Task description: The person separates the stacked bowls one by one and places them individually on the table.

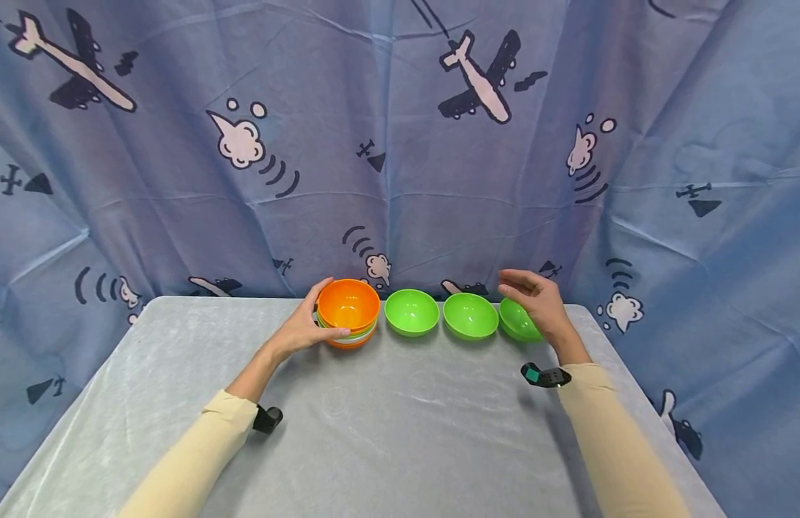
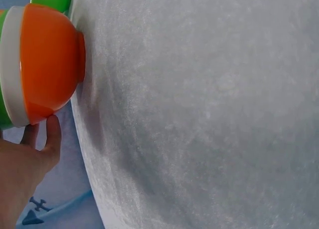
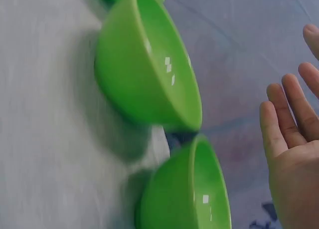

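My left hand point(image 1: 304, 328) grips a stack of nested bowls point(image 1: 350, 306) at the far side of the table, thumb at the front and fingers around the left side. An orange bowl is on top, with green and white rims below and another orange bowl point(image 2: 52, 62) at the bottom. Fingertips touch that lowest bowl in the left wrist view. To the right stand three green bowls in a row: one beside the stack point(image 1: 411, 314), a middle one point(image 1: 470, 316) and a right one point(image 1: 518, 321). Above the right one hovers my right hand point(image 1: 536, 298), holding nothing, partly hiding it.
A pale cloth covers the table point(image 1: 374, 432), its far edge just behind the bowls. Right behind that edge hangs a blue curtain point(image 1: 309, 144) with printed aeroplanes. Black bands with devices sit on both wrists.
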A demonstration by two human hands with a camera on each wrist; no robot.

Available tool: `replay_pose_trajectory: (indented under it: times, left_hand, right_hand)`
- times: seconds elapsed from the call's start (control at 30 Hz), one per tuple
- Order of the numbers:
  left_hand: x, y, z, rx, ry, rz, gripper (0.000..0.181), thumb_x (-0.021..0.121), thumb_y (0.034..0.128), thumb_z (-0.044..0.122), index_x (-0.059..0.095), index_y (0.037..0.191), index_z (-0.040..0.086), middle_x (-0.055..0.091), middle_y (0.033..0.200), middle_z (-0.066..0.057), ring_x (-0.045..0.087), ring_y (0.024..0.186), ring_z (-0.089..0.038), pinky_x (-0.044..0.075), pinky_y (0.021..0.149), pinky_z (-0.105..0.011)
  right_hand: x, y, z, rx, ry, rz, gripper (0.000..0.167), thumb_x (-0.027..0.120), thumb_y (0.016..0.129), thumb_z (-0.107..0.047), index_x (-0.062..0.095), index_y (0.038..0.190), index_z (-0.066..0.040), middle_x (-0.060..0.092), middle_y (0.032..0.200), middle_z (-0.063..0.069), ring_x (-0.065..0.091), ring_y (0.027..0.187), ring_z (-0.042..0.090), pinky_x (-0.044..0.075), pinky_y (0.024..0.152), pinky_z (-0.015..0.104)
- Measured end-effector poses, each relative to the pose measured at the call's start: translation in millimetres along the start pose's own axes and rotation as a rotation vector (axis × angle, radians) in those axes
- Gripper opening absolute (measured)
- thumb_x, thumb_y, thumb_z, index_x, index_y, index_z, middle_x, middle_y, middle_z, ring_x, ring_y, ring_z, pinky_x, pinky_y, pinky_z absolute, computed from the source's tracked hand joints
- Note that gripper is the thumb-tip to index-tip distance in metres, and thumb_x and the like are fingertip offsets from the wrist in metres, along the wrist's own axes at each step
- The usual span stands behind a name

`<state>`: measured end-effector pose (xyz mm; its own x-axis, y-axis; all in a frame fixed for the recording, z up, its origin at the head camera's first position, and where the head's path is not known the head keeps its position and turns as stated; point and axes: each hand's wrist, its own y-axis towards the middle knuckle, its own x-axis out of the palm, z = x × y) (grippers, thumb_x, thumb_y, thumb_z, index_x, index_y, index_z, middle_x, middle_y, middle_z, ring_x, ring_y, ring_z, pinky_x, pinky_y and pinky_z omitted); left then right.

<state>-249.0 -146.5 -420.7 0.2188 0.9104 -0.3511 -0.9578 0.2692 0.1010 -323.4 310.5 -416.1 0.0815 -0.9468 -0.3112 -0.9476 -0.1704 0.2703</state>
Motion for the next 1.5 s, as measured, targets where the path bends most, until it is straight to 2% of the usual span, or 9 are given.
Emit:
replay_pose_trajectory:
  times: [0.03,0.13,0.37,0.43,0.77,0.97,1.1,1.23,1.5]
  left_hand:
    - [0.5,-2.3,5.6,0.001,0.000,-0.005,0.101,0.083,0.0838,0.009,0.018,0.161,0.003,0.033,0.156,-0.024,0.034,0.139,-0.042,0.025,0.114,-0.062]
    - [1.3,-1.9,3.7,0.009,0.003,-0.008,0.102,0.083,0.0835,0.009,0.017,0.160,0.002,0.033,0.155,-0.025,0.034,0.139,-0.042,0.025,0.114,-0.061]
    - [3.3,12.7,-30.3,-0.011,-0.009,0.018,0.107,0.086,0.0825,0.013,0.014,0.163,0.009,0.032,0.157,-0.021,0.032,0.140,-0.040,0.024,0.113,-0.062]
    - [3.3,13.6,-33.2,-0.011,-0.006,0.023,0.108,0.087,0.0821,0.016,0.015,0.163,0.011,0.033,0.157,-0.019,0.033,0.140,-0.039,0.025,0.114,-0.062]
    - [1.7,13.0,-34.2,-0.034,0.017,0.019,0.109,0.089,0.0806,0.027,0.018,0.162,0.017,0.035,0.156,-0.013,0.034,0.140,-0.034,0.026,0.114,-0.061]
    - [1.1,13.1,-34.2,-0.046,0.024,0.013,0.110,0.089,0.0807,0.030,0.017,0.163,0.018,0.033,0.158,-0.014,0.033,0.141,-0.034,0.024,0.114,-0.062]
    - [1.9,12.8,-32.8,-0.048,0.027,0.007,0.111,0.089,0.0806,0.030,0.016,0.163,0.018,0.032,0.158,-0.014,0.033,0.142,-0.035,0.023,0.114,-0.062]
    - [2.0,14.1,-33.3,-0.047,0.023,0.009,0.111,0.090,0.0801,0.029,0.016,0.163,0.019,0.033,0.158,-0.013,0.034,0.141,-0.033,0.024,0.114,-0.061]
    - [0.6,13.9,-35.8,-0.036,-0.006,0.002,0.109,0.088,0.0821,0.025,0.015,0.163,0.016,0.033,0.157,-0.014,0.033,0.141,-0.034,0.022,0.114,-0.062]
  right_hand:
    - [4,2.6,2,-0.004,0.009,-0.008,0.051,0.074,0.096,-0.023,0.059,0.138,0.003,0.058,0.137,0.022,0.060,0.116,0.012,0.048,0.094,0.020]
    - [17,6.8,-2,-0.023,0.032,-0.032,0.049,0.073,0.097,-0.022,0.060,0.137,0.003,0.057,0.137,0.023,0.060,0.118,0.014,0.047,0.097,0.021]
    - [51,14.0,-12,-0.060,0.118,-0.091,0.042,0.070,0.099,-0.012,0.060,0.136,0.006,0.054,0.137,0.030,0.059,0.121,0.023,0.049,0.098,0.026]
    - [60,15.9,-14,-0.057,0.140,-0.107,0.042,0.070,0.099,-0.013,0.060,0.135,0.006,0.054,0.137,0.029,0.058,0.122,0.025,0.049,0.097,0.026]
    - [107,25.5,-24,-0.127,0.239,-0.191,0.038,0.065,0.100,-0.005,0.059,0.135,0.008,0.057,0.134,0.026,0.058,0.123,0.031,0.048,0.101,0.033]
    - [137,26.9,-35,-0.126,0.286,-0.247,0.043,0.067,0.099,-0.005,0.056,0.138,0.008,0.057,0.137,0.022,0.053,0.128,0.038,0.048,0.101,0.035]
    - [151,27.6,-37,-0.105,0.307,-0.293,0.048,0.068,0.098,-0.005,0.052,0.142,0.008,0.051,0.144,0.026,0.047,0.133,0.041,0.046,0.104,0.034]
    - [160,28.4,-37,-0.079,0.295,-0.330,0.054,0.067,0.098,-0.003,0.046,0.147,0.005,0.042,0.151,0.027,0.042,0.139,0.037,0.041,0.108,0.035]
    - [182,28.4,-33,-0.087,0.254,-0.395,0.076,0.077,0.092,-0.004,0.036,0.156,-0.001,0.031,0.159,0.024,0.030,0.145,0.038,0.032,0.114,0.049]
